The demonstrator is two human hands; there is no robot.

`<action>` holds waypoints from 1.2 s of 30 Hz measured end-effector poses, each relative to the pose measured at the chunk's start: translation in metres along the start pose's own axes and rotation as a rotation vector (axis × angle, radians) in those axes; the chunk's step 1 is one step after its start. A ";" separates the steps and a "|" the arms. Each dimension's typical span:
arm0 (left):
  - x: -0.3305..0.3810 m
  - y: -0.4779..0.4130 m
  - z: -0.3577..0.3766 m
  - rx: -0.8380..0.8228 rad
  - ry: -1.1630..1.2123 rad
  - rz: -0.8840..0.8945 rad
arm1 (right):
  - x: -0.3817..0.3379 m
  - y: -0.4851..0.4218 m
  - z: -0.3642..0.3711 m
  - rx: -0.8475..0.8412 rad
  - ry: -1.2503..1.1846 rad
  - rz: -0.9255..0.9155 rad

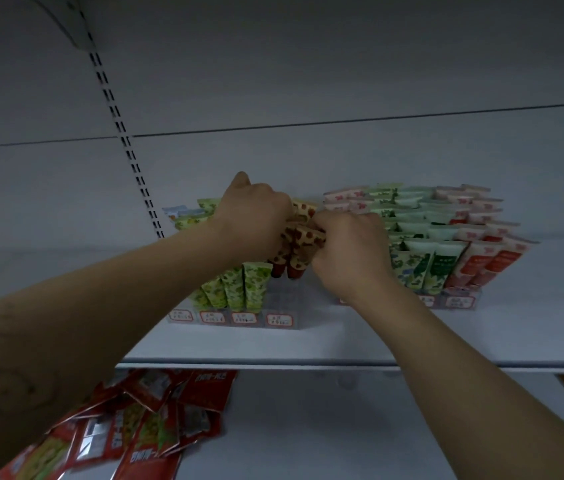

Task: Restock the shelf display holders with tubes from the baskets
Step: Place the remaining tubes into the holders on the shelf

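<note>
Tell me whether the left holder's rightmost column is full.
Not full: its front slots show bare clear plastic; left hand and right hand hold strawberry-print tubes above.

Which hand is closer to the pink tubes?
The right. The right hand grips spotted tubes nearer the pink tubes; the left hand grips them farther left.

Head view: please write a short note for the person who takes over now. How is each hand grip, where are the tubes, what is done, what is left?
Left-hand grip: holds the strawberry-print tubes from the left.
Right-hand grip: holds the same bunch from the right.
The bunch hangs caps down over the right column of the left holder; green tubes stand in the columns beside.
Done: right holder looks full.
Left: seat this bunch in the empty front slots. Baskets are not in view.
</note>
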State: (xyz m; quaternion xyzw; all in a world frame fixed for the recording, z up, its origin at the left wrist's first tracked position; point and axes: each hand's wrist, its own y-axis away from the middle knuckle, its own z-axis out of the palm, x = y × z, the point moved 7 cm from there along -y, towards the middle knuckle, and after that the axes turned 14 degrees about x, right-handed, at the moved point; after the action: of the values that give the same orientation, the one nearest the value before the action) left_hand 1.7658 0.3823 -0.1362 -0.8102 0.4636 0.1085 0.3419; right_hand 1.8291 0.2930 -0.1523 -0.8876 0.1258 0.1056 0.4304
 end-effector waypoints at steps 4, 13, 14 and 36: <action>-0.005 0.008 0.008 0.035 0.091 -0.027 | -0.006 -0.004 0.005 -0.025 0.057 -0.062; -0.011 0.005 0.008 0.037 0.126 -0.136 | -0.010 -0.016 0.017 0.003 0.167 -0.204; -0.010 0.006 0.006 0.044 0.122 -0.143 | -0.012 -0.016 0.017 -0.015 0.174 -0.227; -0.010 0.000 0.009 -0.022 0.157 -0.107 | -0.015 -0.019 0.029 -0.174 0.217 -0.227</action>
State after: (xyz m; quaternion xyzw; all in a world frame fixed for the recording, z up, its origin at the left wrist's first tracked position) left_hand 1.7615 0.3947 -0.1380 -0.8437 0.4435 0.0315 0.3009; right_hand 1.8183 0.3296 -0.1510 -0.9361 0.0608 -0.0294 0.3452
